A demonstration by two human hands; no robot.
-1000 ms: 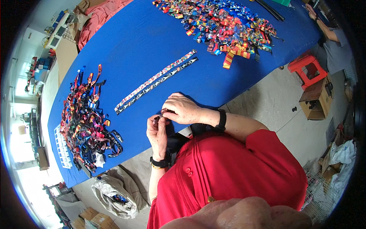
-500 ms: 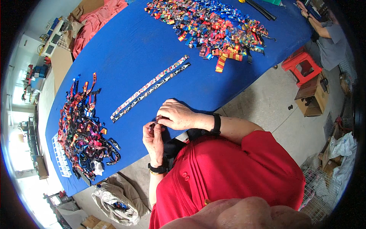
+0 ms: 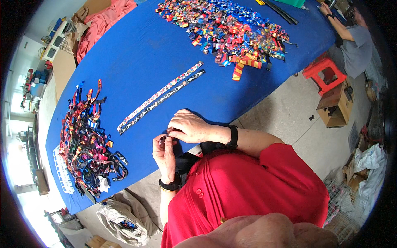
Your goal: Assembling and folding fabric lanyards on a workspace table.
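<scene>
Close to the table's near edge, my left hand (image 3: 164,158) and my right hand (image 3: 191,127) come together, fingers pinched on a small dark red ribbon piece (image 3: 170,130). Most of it is hidden by the fingers. Beyond my hands, two long patterned ribbon straps lie side by side at a slant: a white-and-pink one (image 3: 160,96) and a black-and-white one (image 3: 162,103). A tangled pile of dark, multicoloured ribbon straps (image 3: 84,142) is on the left. Farther off spreads a large heap of short, folded colourful ribbon pieces (image 3: 235,39).
Under everything is a blue cloth-covered table (image 3: 136,74). A red stool (image 3: 324,74) and an open cardboard box (image 3: 336,106) stand on the floor at right. Below the table's left end sits a pale sack (image 3: 128,219). Another person's arm (image 3: 341,29) reaches over the far right edge.
My hands stay pinched on the dark red ribbon piece, with only slight finger movement. The whole view has shifted a little. At far right, the other person's arm has changed position.
</scene>
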